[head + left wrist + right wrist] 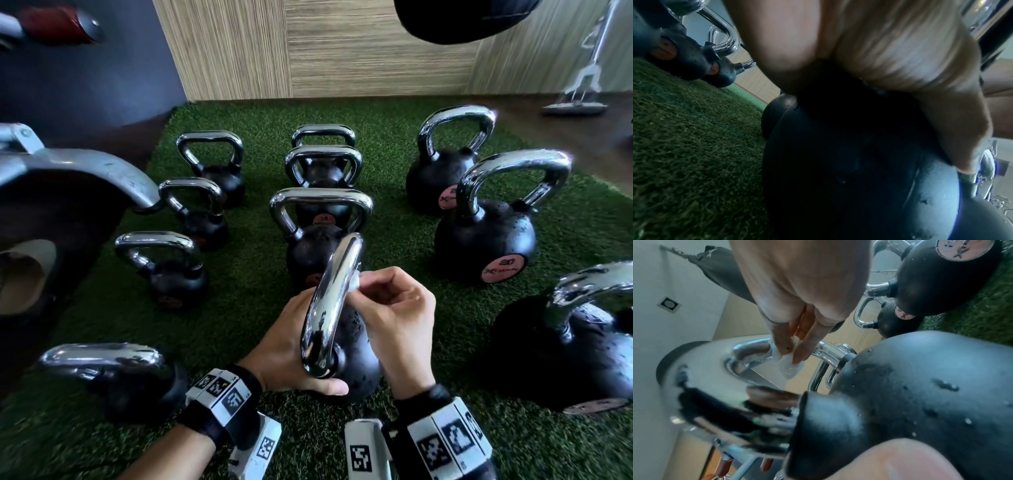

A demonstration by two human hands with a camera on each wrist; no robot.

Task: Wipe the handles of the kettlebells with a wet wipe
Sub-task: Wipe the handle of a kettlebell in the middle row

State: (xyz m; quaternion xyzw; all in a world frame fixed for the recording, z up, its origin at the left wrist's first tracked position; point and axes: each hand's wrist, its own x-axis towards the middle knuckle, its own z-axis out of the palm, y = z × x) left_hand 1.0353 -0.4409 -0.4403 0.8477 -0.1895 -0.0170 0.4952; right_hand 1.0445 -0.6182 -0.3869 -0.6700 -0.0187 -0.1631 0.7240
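While left hand (287, 346) cups kettlebell (356, 356) body, right hand (394, 318) fingers pinch wet wipe (354, 281) vs handle (329, 301).

— Any markings showing from where you're standing?
— The near right kettlebell (484, 236) is wearing a pink disc (503, 270) reading "20" over an X logo.
— And the middle row?
— An orange disc (323, 218) there is showing "12". The rest are blurring out.
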